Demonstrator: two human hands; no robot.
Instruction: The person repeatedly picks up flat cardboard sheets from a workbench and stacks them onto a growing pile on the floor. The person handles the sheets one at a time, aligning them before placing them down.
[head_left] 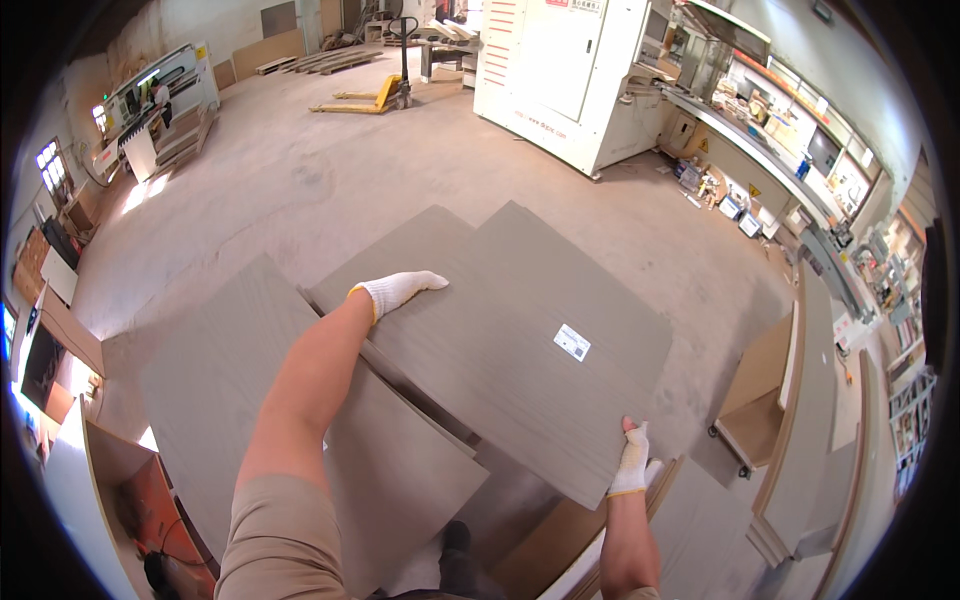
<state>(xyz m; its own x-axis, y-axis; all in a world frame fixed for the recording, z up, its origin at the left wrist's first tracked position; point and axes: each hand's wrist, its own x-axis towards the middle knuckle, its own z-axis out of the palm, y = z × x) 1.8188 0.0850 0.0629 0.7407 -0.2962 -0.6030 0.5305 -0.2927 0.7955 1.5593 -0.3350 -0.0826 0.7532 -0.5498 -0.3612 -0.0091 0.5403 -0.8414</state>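
Observation:
A large grey-brown wood-grain panel (490,330) with a white label (572,342) is tilted in front of me. My left hand (402,292), in a white knitted glove, reaches across to the panel's far left edge and holds it there, fingers together along the surface. At the near right corner, my right hand (630,462) grips the panel with its bare thumb tip on top; the other fingers are mostly hidden. Another similar panel (425,228) shows behind it. To the left, beneath my left forearm, lie more grey-brown panels (235,330).
Panels stand on edge at the right (800,420), beside a wheeled brown board cart (755,400). A white machine cabinet (545,70) and a long machine bed (740,130) stand ahead right. A yellow pallet truck (375,98) is farther back. An orange-sided box (165,510) sits lower left.

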